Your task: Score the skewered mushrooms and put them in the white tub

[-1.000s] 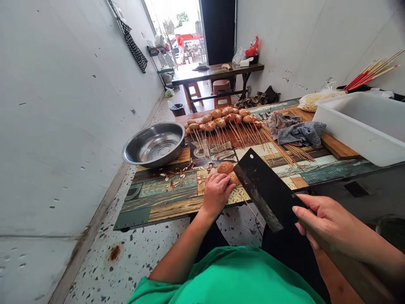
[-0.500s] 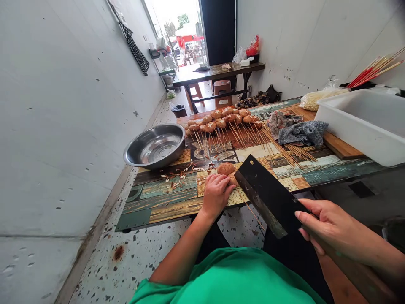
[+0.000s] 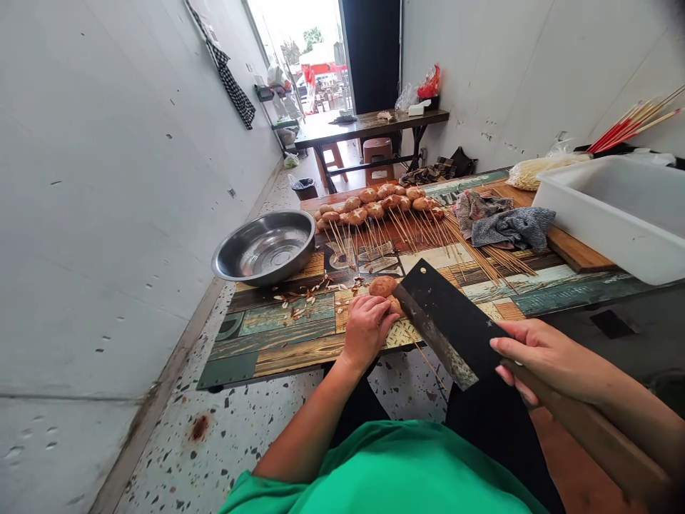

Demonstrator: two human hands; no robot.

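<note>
My left hand [image 3: 368,325] is closed around a brown mushroom [image 3: 394,305] at the table's near edge, its fingers covering most of the cap. Just beyond it lies another mushroom cap [image 3: 383,286]. A thin wooden skewer [image 3: 428,363] runs from under the held mushroom out past the edge. My right hand [image 3: 535,353] grips the wooden handle of a black cleaver [image 3: 444,318], whose blade slants up to the left with its tip end close beside the mushrooms. Farther back rests a row of skewered mushrooms [image 3: 374,208], several with white cross cuts on the caps.
A steel basin [image 3: 267,248] stands at the table's left edge. Mushroom trimmings [image 3: 300,300] are scattered in front of it. To the right are loose skewers [image 3: 486,260], a grey cloth [image 3: 512,227], a wooden board [image 3: 578,250] and a white plastic tub [image 3: 615,214].
The cleaver and my right hand have shifted slightly left and up, bringing the blade nearer the mushrooms. My left hand stays almost in place on the mushroom.
</note>
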